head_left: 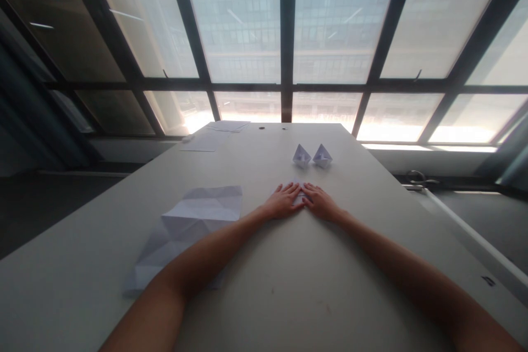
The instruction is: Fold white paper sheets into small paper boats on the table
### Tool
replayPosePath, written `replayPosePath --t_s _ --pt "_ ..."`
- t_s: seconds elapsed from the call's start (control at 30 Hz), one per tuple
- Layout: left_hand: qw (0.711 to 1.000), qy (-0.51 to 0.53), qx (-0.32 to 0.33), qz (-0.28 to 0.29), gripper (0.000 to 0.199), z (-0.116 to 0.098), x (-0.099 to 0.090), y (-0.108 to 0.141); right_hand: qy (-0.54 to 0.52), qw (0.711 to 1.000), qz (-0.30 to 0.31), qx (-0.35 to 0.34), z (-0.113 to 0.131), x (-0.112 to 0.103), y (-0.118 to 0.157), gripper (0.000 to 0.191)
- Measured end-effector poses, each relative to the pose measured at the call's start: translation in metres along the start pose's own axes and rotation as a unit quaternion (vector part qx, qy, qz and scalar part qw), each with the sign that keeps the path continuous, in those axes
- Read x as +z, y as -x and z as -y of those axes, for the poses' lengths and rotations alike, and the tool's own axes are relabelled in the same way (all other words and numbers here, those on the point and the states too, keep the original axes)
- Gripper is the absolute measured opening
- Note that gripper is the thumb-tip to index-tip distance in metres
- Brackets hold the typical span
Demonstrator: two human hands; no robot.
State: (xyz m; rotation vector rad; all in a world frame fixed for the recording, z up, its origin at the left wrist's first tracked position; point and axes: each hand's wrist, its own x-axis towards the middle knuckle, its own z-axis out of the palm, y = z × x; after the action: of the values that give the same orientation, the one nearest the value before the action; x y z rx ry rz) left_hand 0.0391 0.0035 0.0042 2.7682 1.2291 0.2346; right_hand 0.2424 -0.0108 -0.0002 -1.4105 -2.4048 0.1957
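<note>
My left hand lies flat, fingers spread, on a small folded piece of white paper on the table. From the other side my right hand presses on the same paper, its fingers also stretched out. Most of the folded paper is hidden beneath both hands. Just beyond them stand two folded paper boats, the left boat and the right boat, side by side. A large creased sheet of paper lies to the left, partly covered by my left forearm.
A long white table runs toward the windows. Flat white sheets rest at its far left end. Two small dark spots or holes show near the far edge. A white rail runs beside the table on the right.
</note>
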Motion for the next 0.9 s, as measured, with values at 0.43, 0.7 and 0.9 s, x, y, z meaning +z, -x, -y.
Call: replayPosePath --t_s 0.43,0.7,0.9 --pt "1.000 0.000 0.000 0.000 0.078 0.0000 -0.0011 0.0011 -0.002 1.000 0.003 0.001 -0.0001 0.0003 -0.0004 0.056" --pt "1.000 0.003 0.001 0.003 0.076 -0.0007 -0.0007 0.0003 -0.001 1.000 0.002 0.000 0.0009 -0.0015 0.0009 0.056" --pt "1.000 0.011 -0.001 0.001 0.076 -0.0015 -0.0006 0.0005 -0.003 1.000 0.002 0.001 0.0024 -0.0034 0.0016 0.056"
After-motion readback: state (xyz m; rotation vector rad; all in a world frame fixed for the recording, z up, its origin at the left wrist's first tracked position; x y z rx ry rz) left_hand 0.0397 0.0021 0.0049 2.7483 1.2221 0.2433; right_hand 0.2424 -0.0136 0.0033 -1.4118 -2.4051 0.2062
